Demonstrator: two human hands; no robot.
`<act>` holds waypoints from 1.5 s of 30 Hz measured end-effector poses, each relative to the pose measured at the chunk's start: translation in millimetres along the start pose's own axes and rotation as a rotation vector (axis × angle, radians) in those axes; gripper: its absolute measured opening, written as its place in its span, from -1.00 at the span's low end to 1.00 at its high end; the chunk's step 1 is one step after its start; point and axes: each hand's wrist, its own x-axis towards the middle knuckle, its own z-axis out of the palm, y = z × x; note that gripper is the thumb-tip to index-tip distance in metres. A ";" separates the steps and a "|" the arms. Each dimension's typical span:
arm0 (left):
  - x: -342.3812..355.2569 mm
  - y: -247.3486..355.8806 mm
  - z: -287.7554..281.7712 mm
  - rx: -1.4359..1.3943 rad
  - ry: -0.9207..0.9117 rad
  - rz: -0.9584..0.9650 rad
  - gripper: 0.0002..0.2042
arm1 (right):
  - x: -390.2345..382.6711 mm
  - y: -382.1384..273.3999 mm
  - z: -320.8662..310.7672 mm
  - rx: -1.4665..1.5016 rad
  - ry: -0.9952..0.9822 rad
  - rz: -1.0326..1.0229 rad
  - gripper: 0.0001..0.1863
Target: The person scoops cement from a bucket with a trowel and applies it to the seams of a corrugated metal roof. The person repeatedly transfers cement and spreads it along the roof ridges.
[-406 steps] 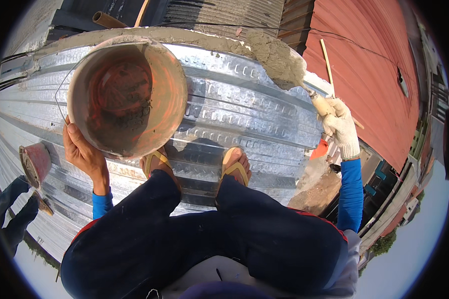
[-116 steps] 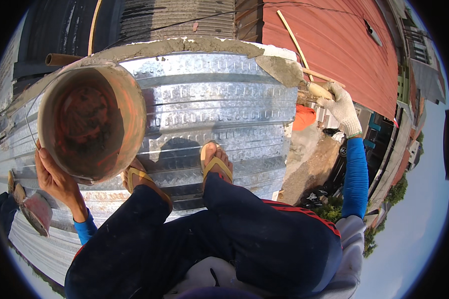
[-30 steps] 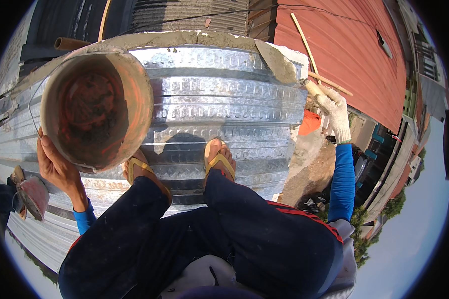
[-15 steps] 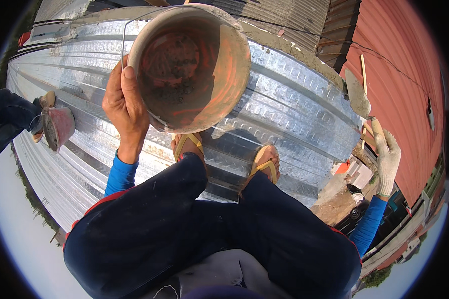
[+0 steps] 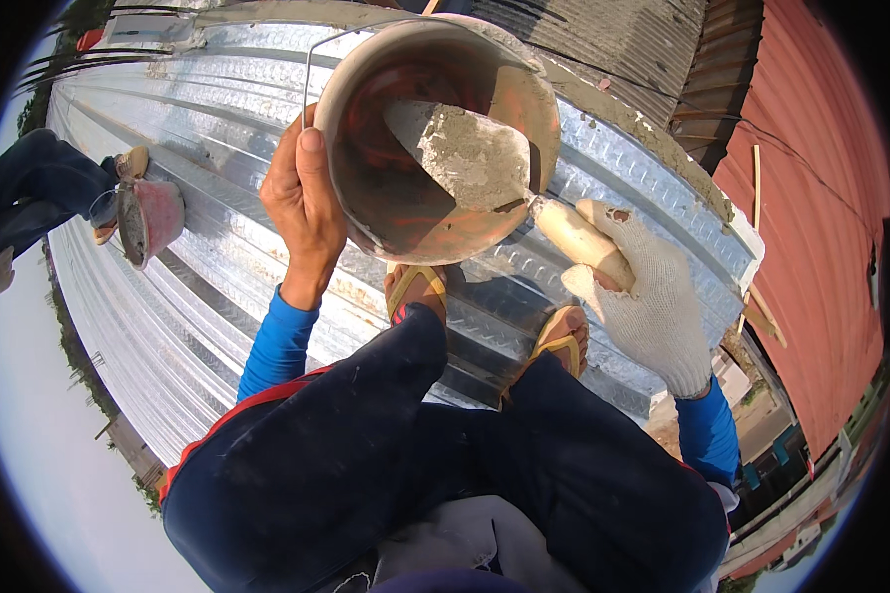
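Observation:
My bare left hand (image 5: 305, 208) grips the rim of a mortar-stained bucket (image 5: 537, 124) at its near-left side, beside the wire handle. In my gloved right hand (image 5: 643, 296) is the wooden handle (image 5: 581, 242) of a trowel. The trowel's blade (image 5: 460, 153), coated with grey mortar, is over the bucket's opening; whether it touches the inside is unclear. Dark and orange-stained residue shows in the bucket. My feet in yellow flip-flops are below it on the ribbed silver metal sheeting (image 5: 208, 296).
Another person's legs (image 5: 40, 183) are at the left, beside a pink bucket (image 5: 163, 217). A strip of grey mortar (image 5: 643, 124) runs along the sheeting's far edge. Beyond lie a grey corrugated roof (image 5: 613, 40), a red roof (image 5: 806, 247) with wooden strips, and a drop at the lower right.
My right hand has brought the trowel left from the mortared edge to over the bucket. The bucket, still in my left hand, sits further right in view as the camera has turned.

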 end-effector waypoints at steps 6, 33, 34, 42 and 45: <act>-25.6 -2.1 0.1 -0.029 0.060 0.026 -0.57 | 14.7 -31.6 8.5 0.126 -0.131 -0.016 -0.43; -38.3 29.5 20.7 0.079 -0.052 0.164 -0.57 | -13.0 14.9 8.0 -0.397 0.045 -0.351 -0.47; -34.4 28.7 19.6 0.070 -0.046 0.143 -0.57 | -15.1 15.4 7.9 -0.469 0.046 -0.371 -0.46; -35.3 29.6 18.1 0.121 -0.134 0.216 -0.54 | -13.6 6.7 -5.5 -0.661 -0.015 -0.208 -0.58; -25.6 25.7 19.7 0.102 -0.065 0.279 -0.63 | -0.5 15.7 -4.4 -0.664 0.071 -0.243 -0.66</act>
